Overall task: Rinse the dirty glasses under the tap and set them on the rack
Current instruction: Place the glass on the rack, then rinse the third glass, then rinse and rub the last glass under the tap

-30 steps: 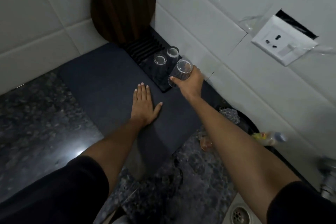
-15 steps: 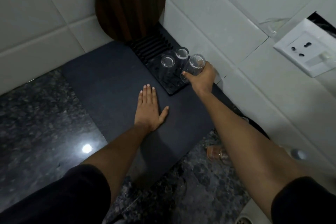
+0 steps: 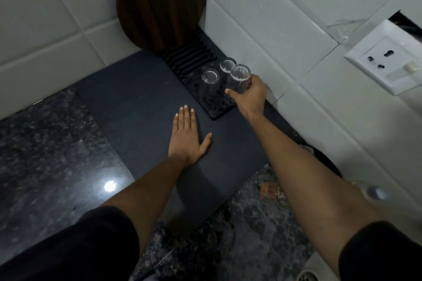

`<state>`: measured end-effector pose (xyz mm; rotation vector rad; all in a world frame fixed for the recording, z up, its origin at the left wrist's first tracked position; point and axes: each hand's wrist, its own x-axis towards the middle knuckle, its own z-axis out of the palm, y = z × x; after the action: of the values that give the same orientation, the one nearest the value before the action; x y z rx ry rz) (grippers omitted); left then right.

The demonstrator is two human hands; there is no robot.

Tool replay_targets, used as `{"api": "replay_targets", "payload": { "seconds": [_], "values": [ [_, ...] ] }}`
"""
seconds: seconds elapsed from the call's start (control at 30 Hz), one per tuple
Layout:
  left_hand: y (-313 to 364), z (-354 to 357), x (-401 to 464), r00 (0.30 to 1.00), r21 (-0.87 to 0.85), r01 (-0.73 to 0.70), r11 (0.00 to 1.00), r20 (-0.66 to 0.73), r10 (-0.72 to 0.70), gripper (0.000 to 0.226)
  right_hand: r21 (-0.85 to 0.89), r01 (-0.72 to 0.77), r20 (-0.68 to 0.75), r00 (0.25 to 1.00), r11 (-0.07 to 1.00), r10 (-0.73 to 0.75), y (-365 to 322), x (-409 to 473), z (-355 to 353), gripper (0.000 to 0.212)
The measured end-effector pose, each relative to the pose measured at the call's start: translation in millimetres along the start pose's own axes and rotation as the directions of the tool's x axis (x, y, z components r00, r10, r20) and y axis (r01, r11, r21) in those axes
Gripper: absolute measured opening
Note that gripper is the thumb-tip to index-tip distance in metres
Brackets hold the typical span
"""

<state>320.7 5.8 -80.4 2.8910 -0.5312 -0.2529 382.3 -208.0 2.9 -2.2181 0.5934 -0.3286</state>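
Observation:
A black drying rack (image 3: pixel 217 110) sits on a dark mat (image 3: pixel 141 102) against the tiled wall. Two clear glasses (image 3: pixel 210 76) (image 3: pixel 227 64) stand on the rack. My right hand (image 3: pixel 250 96) grips a third clear glass (image 3: pixel 238 83), held upright over the rack's right side beside the other two. My left hand (image 3: pixel 187 137) rests flat on the mat, fingers straight, just in front of the rack. A brownish dirty glass (image 3: pixel 271 190) lies on the granite counter, partly hidden by my right forearm.
A round wooden board (image 3: pixel 162 4) leans in the wall corner behind the rack. A white wall socket (image 3: pixel 386 61) is at the right. The sink drain (image 3: pixel 307 277) shows at the bottom right. A small bottle cap (image 3: pixel 374 191) appears past my right forearm.
My right hand has carried the glass further over the rack and turned it more upright, close to the two standing glasses. My left hand has stayed flat on the mat.

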Motion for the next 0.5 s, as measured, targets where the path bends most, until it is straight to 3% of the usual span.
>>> {"api": "replay_targets", "payload": {
  "seconds": [0.3,0.5],
  "values": [
    [0,1,1,1.0,-0.001,0.003,1.0,-0.008,-0.003,0.098,-0.007,-0.026,0.042,0.999,1.0,0.026,1,-4,-3,0.062],
    [0,4,0,1.0,0.019,0.002,1.0,-0.016,-0.002,0.097,-0.006,-0.075,0.083,0.994,0.997,0.075,3,-14,-15,0.08]
  ]
}}
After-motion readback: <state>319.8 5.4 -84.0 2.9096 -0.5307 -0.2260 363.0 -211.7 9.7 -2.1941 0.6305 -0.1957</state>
